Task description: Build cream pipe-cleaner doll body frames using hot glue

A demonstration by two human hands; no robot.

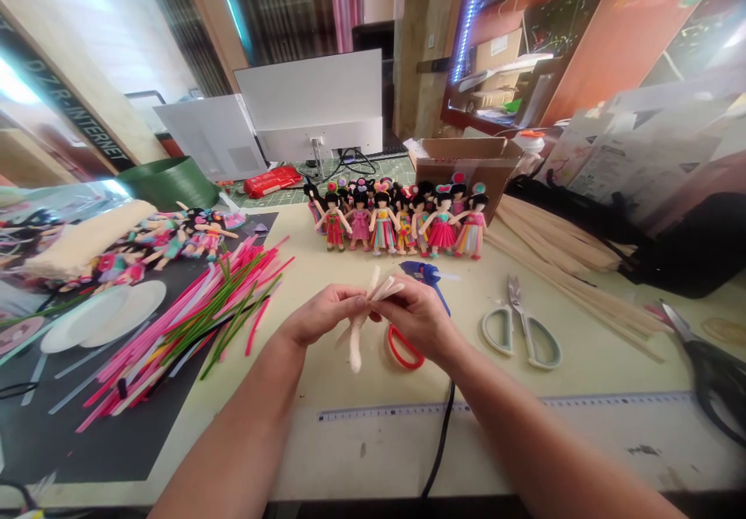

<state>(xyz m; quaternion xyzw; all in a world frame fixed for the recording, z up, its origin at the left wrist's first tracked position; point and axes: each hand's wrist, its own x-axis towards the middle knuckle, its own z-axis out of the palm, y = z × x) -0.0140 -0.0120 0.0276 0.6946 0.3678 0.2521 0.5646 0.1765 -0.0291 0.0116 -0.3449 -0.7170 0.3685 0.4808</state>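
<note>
White pipe cleaner (362,318) mid-section hidden inside both hands' pinch; red loop (404,350) and blue tool (427,277) partly behind right hand (416,315).

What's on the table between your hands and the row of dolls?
In the head view, a blue glue gun lies between the right hand and the dolls; otherwise bare table.

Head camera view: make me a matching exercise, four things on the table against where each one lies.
Things:
1. dolls
2. scissors
3. pipe cleaners
4. ruler

Places:
A. on the black mat at the left
B. flat along the near edge of the table
C. standing in a row in front of the cardboard box
D. right of the right hand

Pairs: 1-C, 2-D, 3-A, 4-B
</note>
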